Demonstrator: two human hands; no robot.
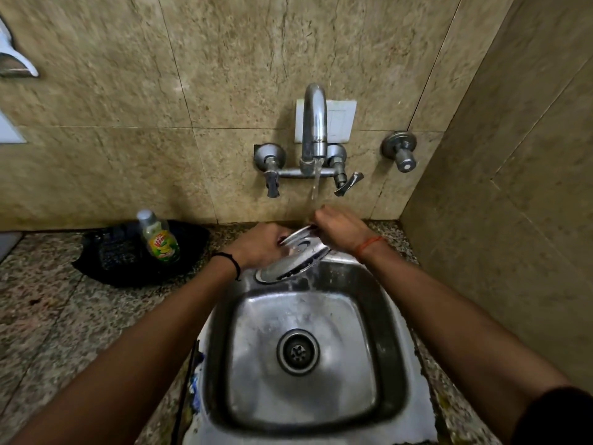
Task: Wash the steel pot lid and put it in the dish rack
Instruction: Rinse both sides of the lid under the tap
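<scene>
Under the running tap [313, 123], left hand [261, 245] and right hand [340, 229] grasp the tilted steel pot lid [303, 252].

The bottle [159, 236] label reads "Vim".

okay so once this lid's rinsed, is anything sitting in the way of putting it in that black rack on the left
Partly. A dish soap bottle stands in the black dish rack, toward its right side, nearest the steel pot lid. Both hands, left and right, hold the lid under the running tap. The counter between looks clear.
</scene>
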